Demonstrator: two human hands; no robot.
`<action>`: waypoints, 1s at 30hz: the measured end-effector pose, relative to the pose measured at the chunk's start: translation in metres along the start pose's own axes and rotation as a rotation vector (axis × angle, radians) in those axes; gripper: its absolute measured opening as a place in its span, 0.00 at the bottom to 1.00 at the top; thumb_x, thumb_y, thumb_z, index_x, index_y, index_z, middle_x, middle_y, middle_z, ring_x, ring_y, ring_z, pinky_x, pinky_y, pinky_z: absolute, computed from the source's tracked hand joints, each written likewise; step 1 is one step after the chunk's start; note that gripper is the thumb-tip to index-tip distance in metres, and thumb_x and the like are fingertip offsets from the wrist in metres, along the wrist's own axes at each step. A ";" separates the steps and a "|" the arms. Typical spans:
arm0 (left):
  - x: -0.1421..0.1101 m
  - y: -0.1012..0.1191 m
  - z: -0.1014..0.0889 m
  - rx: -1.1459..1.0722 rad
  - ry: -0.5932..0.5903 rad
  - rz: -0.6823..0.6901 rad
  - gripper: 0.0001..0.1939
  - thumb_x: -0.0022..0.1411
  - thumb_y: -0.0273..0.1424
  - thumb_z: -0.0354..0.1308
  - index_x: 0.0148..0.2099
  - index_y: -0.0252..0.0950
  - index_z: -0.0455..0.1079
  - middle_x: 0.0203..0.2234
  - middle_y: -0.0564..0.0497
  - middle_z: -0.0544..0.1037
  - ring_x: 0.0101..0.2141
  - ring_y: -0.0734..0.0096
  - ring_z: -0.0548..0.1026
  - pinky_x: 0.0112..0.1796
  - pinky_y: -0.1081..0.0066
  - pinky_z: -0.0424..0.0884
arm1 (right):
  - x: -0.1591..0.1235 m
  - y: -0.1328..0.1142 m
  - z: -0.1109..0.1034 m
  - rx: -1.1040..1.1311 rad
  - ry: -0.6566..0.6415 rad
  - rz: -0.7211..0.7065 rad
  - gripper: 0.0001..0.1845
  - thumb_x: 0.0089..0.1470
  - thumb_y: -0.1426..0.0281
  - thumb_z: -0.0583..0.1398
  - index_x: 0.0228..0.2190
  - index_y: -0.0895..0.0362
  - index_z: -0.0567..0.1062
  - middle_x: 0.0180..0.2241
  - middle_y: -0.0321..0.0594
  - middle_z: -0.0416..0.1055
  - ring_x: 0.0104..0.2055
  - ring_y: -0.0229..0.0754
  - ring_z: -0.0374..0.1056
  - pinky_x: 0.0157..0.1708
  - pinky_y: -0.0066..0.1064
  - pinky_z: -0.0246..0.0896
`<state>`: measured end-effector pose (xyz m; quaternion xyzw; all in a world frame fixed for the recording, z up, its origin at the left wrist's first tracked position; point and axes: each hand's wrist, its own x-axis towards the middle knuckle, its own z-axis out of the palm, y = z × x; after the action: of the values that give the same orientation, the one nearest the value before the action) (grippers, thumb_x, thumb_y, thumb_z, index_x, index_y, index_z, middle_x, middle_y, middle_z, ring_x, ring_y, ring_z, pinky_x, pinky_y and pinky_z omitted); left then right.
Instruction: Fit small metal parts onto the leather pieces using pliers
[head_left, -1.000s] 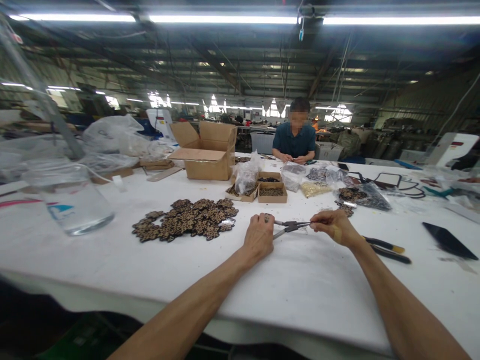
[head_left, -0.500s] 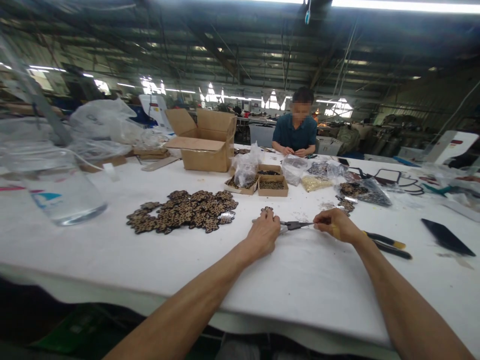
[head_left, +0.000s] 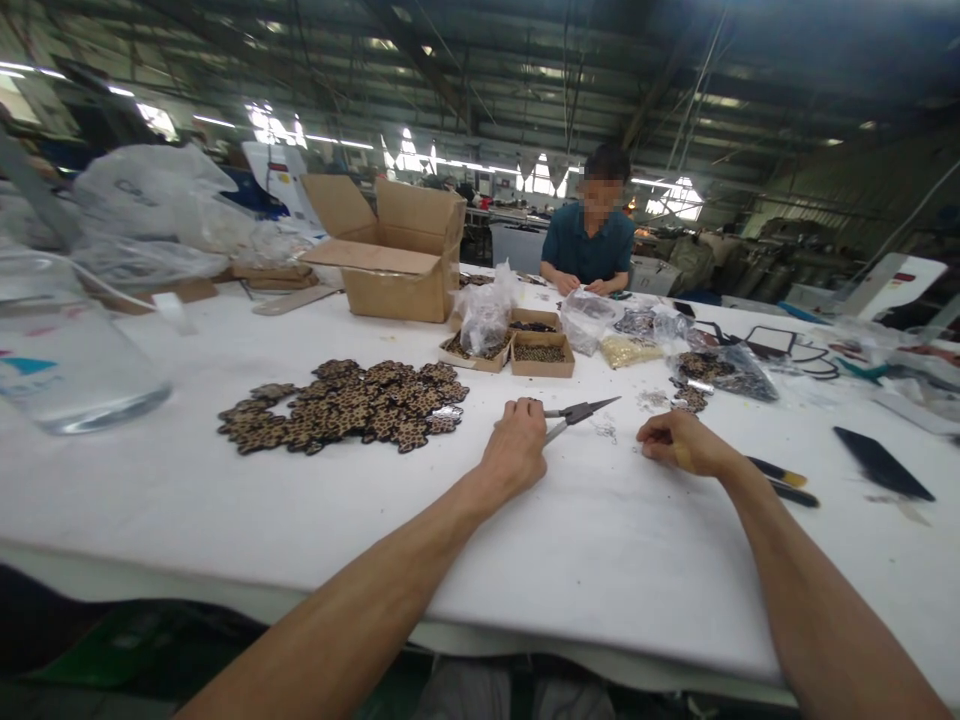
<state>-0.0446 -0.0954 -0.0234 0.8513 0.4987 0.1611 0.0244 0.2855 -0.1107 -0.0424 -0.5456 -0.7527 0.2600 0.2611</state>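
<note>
My left hand [head_left: 516, 445] is wrapped round the handles of a pair of needle-nose pliers [head_left: 579, 412], whose pointed jaws aim to the right. My right hand [head_left: 681, 443] hovers low over the white table, thumb and fingers pinched together; a tiny thing seems to show at the fingertips, too small to name. Between the hands lie small shiny metal bits [head_left: 606, 430]. Left of my left hand spreads a heap of leopard-print flower-shaped pieces [head_left: 360, 405] with dark edges. A second pair of pliers [head_left: 784, 480], yellow and black at the handles, lies partly behind my right wrist.
Small cardboard trays [head_left: 541, 368] of tiny parts stand beyond my hands, beside a big open carton [head_left: 401, 285]. Plastic bags [head_left: 589, 320] lie behind. A dark phone-like slab [head_left: 885, 462] is at right, a clear jug [head_left: 75, 370] at left. A co-worker [head_left: 589, 245] sits opposite.
The plier tips and my right fingertips have come apart; they were meeting before. The pliers now tilt upward to the right. The view has shifted slightly.
</note>
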 end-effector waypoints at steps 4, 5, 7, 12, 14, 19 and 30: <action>0.002 -0.001 0.000 -0.044 0.009 -0.024 0.32 0.46 0.16 0.56 0.55 0.34 0.61 0.50 0.40 0.68 0.52 0.55 0.64 0.51 0.59 0.69 | 0.001 -0.003 0.000 -0.068 -0.032 0.025 0.12 0.47 0.63 0.68 0.32 0.58 0.83 0.26 0.41 0.78 0.27 0.43 0.70 0.28 0.31 0.63; 0.002 -0.001 0.000 -0.057 0.010 -0.026 0.32 0.46 0.16 0.56 0.56 0.34 0.60 0.50 0.40 0.68 0.52 0.55 0.64 0.51 0.59 0.68 | 0.001 -0.003 0.000 -0.088 -0.041 0.036 0.13 0.48 0.62 0.67 0.33 0.58 0.83 0.26 0.41 0.77 0.28 0.43 0.69 0.28 0.31 0.62; 0.002 -0.001 0.000 -0.076 0.012 -0.029 0.33 0.46 0.16 0.56 0.56 0.33 0.60 0.50 0.39 0.68 0.52 0.55 0.64 0.51 0.59 0.68 | 0.002 -0.001 0.001 -0.116 -0.052 0.051 0.13 0.50 0.62 0.66 0.33 0.58 0.83 0.26 0.41 0.77 0.28 0.43 0.69 0.27 0.31 0.61; 0.002 0.003 -0.002 -0.067 -0.004 -0.037 0.31 0.46 0.16 0.56 0.54 0.32 0.61 0.50 0.38 0.68 0.52 0.54 0.64 0.51 0.58 0.69 | 0.005 0.003 0.012 -0.128 -0.047 0.036 0.11 0.52 0.62 0.64 0.31 0.57 0.83 0.26 0.40 0.77 0.27 0.43 0.68 0.27 0.31 0.61; 0.002 0.003 -0.001 -0.055 -0.001 -0.035 0.31 0.46 0.16 0.56 0.55 0.32 0.61 0.51 0.38 0.68 0.52 0.54 0.64 0.51 0.59 0.69 | 0.010 0.003 0.018 -0.144 -0.003 0.023 0.11 0.54 0.62 0.63 0.30 0.56 0.82 0.25 0.39 0.77 0.27 0.43 0.68 0.27 0.31 0.61; 0.003 0.002 0.001 -0.055 0.035 -0.049 0.32 0.47 0.15 0.55 0.56 0.32 0.61 0.49 0.40 0.68 0.50 0.56 0.65 0.51 0.61 0.68 | 0.027 0.014 0.020 -0.219 0.312 -0.098 0.13 0.58 0.65 0.60 0.40 0.56 0.81 0.38 0.46 0.80 0.35 0.48 0.73 0.38 0.36 0.67; 0.004 -0.001 0.003 -0.046 0.063 -0.039 0.31 0.47 0.15 0.55 0.56 0.30 0.62 0.47 0.40 0.69 0.49 0.56 0.66 0.50 0.62 0.68 | 0.017 0.016 0.005 -0.523 0.115 -0.125 0.15 0.45 0.80 0.57 0.33 0.58 0.80 0.36 0.48 0.81 0.41 0.52 0.75 0.43 0.35 0.65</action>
<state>-0.0427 -0.0908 -0.0249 0.8353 0.5117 0.1986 0.0312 0.2889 -0.0908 -0.0549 -0.5608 -0.8104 0.0088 0.1695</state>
